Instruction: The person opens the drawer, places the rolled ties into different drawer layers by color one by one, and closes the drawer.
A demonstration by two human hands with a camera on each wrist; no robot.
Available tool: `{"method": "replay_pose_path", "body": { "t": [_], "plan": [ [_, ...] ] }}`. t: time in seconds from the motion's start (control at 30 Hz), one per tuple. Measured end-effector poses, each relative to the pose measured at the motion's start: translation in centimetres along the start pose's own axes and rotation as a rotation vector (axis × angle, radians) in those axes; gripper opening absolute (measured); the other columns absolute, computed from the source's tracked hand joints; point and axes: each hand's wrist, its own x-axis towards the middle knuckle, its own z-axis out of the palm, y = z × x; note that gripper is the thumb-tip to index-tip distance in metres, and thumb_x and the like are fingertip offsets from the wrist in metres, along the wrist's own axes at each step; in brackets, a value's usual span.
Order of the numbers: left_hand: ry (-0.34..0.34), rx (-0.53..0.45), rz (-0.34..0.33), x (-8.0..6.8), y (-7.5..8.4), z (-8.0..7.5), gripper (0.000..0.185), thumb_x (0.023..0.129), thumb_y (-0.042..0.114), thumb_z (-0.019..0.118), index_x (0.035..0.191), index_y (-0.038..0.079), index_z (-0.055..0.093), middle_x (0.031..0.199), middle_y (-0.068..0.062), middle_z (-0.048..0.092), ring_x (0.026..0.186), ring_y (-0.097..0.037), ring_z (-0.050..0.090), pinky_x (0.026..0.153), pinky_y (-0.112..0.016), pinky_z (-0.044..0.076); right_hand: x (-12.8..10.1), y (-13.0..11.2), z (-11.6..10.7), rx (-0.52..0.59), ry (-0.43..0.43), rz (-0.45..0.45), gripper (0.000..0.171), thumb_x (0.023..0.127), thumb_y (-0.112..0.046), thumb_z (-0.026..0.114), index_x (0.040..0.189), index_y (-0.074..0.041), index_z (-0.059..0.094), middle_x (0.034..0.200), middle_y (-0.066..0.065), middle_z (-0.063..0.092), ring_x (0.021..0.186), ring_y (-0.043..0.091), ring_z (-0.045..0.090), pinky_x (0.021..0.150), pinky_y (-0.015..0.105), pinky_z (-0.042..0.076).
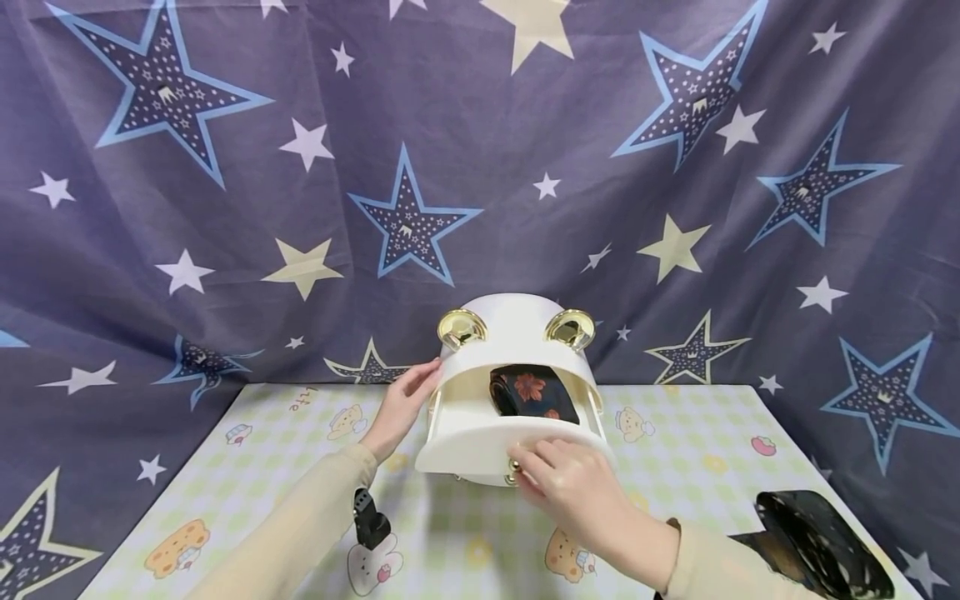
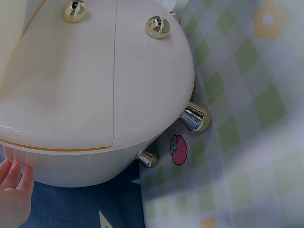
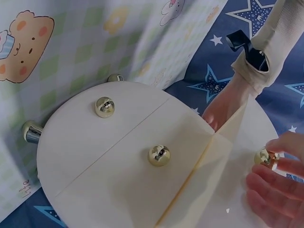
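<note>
This looks like a small curtained-off set: star-printed drapes [image 1: 480, 108] hang behind and beside a surface [image 1: 690, 450] patterned with green checks and cartoons; the room type is unclear.

The little red word "life" [image 1: 303, 399] is on the green checked cloth [image 1: 270, 450], near its back left corner.

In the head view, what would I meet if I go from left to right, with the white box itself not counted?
Left hand → left gold disc → dark flowered item → right hand → shiny black item.
</note>
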Motion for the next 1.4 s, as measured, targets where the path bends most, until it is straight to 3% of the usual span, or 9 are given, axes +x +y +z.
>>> {"method": "replay_pose_path", "body": {
  "t": [0.97, 1.4],
  "plan": [
    [0.011, -0.009, -0.012, 0.0, -0.3, -0.1, 0.037, 0.090, 0.020, 0.053, 0.120, -0.001, 0.050, 0.132, -0.011, 0.044, 0.121, -0.022, 0.039, 0.102, -0.031, 0.032, 0.6, 1.5, 1.8, -0.052, 0.014, 0.064, 0.027, 0.057, -0.008, 0.076, 0.081, -0.011, 0.065, 0.070, -0.002, 0.059, 0.056, 0.011, 0.054, 0.048, 0.022, 0.046],
    [0.019, -0.016, -0.037, -0.3, 0.6, 0.2, 0.037, 0.090, 0.018, 0.052, 0.121, -0.001, 0.050, 0.132, -0.011, 0.044, 0.121, -0.023, 0.039, 0.103, -0.031, 0.029, 0.7, 2.7, 3.0, -0.035, -0.025, 0.097, 0.026, 0.058, -0.008, 0.077, 0.082, -0.008, 0.066, 0.073, 0.000, 0.062, 0.062, 0.012, 0.057, 0.054, 0.025, 0.048]
  ]
}}
